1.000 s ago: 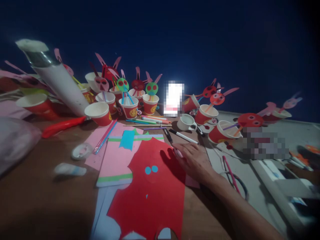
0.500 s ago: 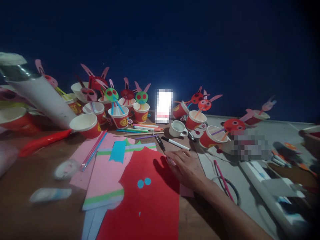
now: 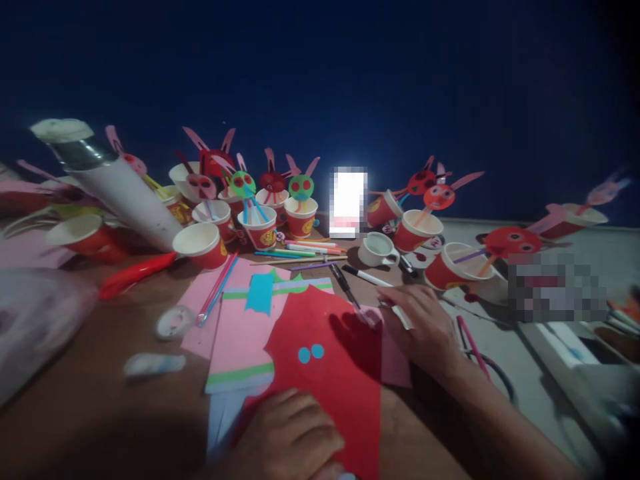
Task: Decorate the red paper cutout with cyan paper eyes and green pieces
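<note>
My left hand (image 3: pixel 293 433) is at the bottom of the view, over the lower part of a red paper sheet (image 3: pixel 345 393). Its fingers are curled, and a bit of something pale shows below them at the frame edge; what they hold is hidden. Two small blue paper circles (image 3: pixel 311 353) lie on the red sheet. My right hand (image 3: pixel 427 327) hovers at the sheet's right side, fingers bent around a slim white object (image 3: pixel 400 312) whose kind I cannot make out. Just left of it lie a black pen (image 3: pixel 345 283) and a black-capped white marker (image 3: pixel 367 275).
Paper cups with rabbit-faced paper figures, such as a green-faced one (image 3: pixel 257 227), line the back. A white mug (image 3: pixel 377 250), coloured markers (image 3: pixel 300 248), a glowing phone (image 3: pixel 349 200), pink sheets (image 3: pixel 235 340) and a glue tube (image 3: pixel 155 365) lie around. A tilted white bottle (image 3: pixel 133 193) stands left.
My left hand has come into view over the red sheet. My right hand has moved right and now has a slim white object at its fingers. The view has shifted left.
</note>
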A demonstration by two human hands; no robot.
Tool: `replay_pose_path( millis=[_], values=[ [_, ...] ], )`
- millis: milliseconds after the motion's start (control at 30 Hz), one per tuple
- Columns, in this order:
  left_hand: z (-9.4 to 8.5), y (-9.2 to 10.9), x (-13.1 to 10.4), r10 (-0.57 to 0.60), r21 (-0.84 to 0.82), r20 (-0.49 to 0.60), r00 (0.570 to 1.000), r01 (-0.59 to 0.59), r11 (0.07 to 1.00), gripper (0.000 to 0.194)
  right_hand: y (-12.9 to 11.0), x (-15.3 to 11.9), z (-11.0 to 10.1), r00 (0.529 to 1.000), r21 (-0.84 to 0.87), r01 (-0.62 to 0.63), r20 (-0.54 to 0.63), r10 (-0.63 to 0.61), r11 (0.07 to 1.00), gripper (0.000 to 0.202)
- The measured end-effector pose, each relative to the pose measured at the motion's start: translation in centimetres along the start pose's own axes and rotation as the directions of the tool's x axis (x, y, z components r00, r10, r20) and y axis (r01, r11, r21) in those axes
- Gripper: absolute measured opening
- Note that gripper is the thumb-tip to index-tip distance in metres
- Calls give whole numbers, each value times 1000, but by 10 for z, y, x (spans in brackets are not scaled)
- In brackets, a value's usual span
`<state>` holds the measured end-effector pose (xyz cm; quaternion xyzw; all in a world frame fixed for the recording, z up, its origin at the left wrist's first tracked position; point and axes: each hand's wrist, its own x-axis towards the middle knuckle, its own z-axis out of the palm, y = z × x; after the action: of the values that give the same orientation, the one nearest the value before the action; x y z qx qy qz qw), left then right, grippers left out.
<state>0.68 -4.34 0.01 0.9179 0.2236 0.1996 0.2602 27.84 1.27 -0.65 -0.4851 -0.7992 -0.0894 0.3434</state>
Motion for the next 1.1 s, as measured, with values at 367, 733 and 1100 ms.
replay_pose_path(
  millis=[367,733,1100],
  values=[
    [-13,-9,-19,-52,257,-203,978,104,961,22,-50,-8,5,952,284,189,181,-246,940,20],
    [-4,-15,-26,-142,348,-56,988,152,925,33,-75,-54,25,891,246,154,385,-242,957,23],
    [-9,-18,-21,-217,349,5,976,202,915,48,-77,-53,31,882,310,120,402,-245,943,26]
  ],
)
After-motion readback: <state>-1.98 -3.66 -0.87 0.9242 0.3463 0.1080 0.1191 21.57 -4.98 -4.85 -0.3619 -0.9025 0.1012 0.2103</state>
